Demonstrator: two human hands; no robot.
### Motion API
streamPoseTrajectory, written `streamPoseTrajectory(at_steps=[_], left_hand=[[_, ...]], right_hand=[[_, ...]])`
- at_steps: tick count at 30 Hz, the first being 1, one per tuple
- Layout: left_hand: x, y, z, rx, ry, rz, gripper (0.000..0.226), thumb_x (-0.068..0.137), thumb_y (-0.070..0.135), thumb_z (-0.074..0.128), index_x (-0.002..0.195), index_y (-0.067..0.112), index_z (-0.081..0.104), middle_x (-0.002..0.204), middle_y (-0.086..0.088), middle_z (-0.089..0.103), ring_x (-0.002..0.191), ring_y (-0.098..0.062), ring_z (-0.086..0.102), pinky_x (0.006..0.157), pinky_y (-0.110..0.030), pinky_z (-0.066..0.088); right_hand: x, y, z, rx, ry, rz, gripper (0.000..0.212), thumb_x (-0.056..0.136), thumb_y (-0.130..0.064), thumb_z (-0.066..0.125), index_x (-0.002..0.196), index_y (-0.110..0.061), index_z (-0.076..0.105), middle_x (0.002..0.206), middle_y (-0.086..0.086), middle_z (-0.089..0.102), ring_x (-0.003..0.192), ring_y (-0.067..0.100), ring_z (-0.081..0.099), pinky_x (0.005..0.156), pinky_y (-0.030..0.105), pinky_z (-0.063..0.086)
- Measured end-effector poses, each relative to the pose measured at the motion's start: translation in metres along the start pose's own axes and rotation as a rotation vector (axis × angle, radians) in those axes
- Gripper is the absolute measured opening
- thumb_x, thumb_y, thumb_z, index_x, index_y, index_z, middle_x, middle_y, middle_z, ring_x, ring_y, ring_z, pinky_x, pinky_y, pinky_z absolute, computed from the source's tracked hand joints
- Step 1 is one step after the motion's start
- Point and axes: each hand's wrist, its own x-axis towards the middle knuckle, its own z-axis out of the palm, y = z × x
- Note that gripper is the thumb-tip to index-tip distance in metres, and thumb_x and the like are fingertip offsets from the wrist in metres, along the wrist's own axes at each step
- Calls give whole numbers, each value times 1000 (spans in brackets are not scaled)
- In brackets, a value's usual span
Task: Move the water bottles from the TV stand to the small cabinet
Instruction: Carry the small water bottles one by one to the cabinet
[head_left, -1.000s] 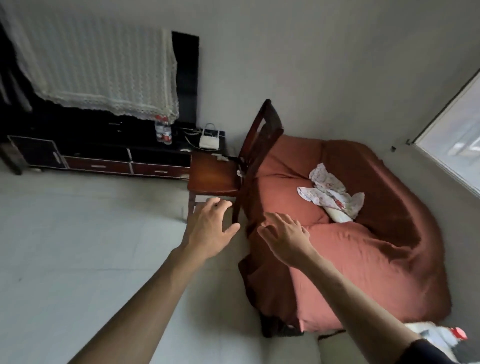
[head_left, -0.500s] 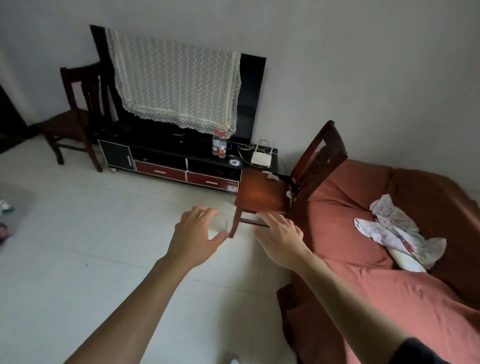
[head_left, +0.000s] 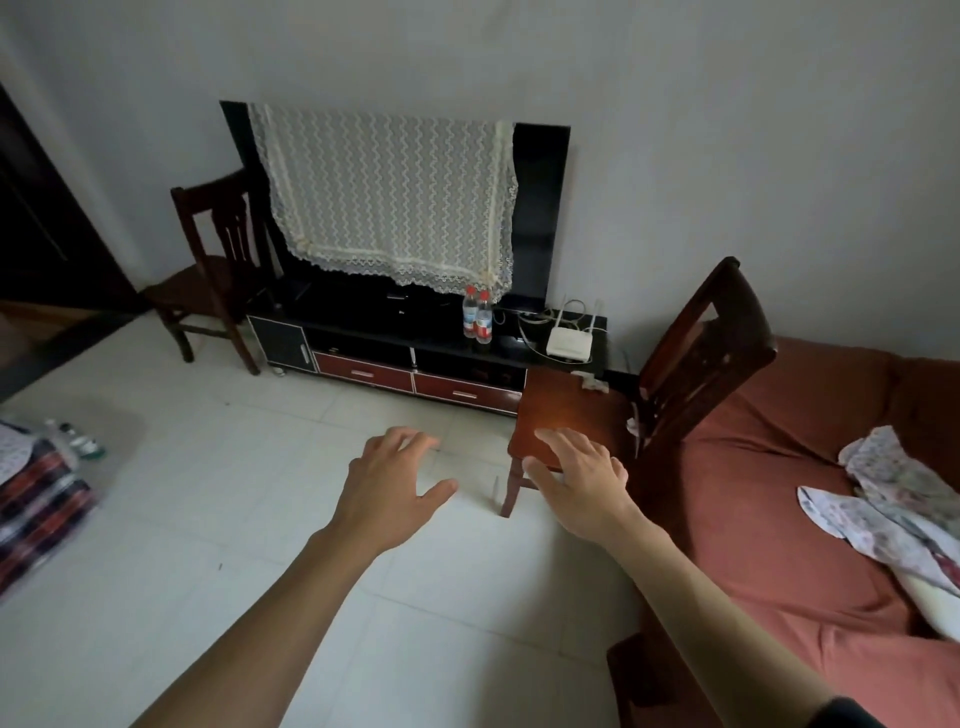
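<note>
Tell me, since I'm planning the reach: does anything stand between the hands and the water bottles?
Nothing visible blocks the left hand: bare floor leads to the TV stand, where the water bottles stand. The right hand hangs over a chair set before the stand's right end, beside that path.

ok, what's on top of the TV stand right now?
On the TV stand: two water bottles side by side, a white router with cables, some dark items too dim to identify. The lace cloth covers most of the TV behind.
</note>
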Motion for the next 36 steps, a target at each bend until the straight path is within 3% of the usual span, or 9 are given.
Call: streamPoseTrajectory(at_steps=[10,22,28,36], left_hand=[[114,-67,-5,-96,41,13,59,92,58,57,141,27,47,149,5,41,136,-18,37,108,-38,38],[233,-212,-40,-250,100,-78,58,90,56,63,139,27,51,145,7,45,133,-16,41,106,-39,45],[291,-246,-39,-242,76,-98,55,90,54,63,138,29,51,144,10,44,132,-14,40,106,-38,44],[434,-248,-33,-179,21,-69,58,90,55,63,140,27,50,145,6,46,133,-16,42,106,-39,45]], right_hand=[[124,-42,22,-88,-48,12,54,96,-59,34,145,-37,38,155,-7,35,144,25,27,116,55,14],[291,-155,70,-147,-95,-23,58,97,-59,33,150,-36,30,160,-4,25,148,23,19,119,57,10],[366,-164,94,-140,-153,-15,58,97,-58,34,151,-36,29,161,-4,23,148,23,17,120,55,6],[493,-137,101,-59,-130,30,60,97,-59,33,151,-35,28,162,-2,22,149,23,16,120,55,4]])
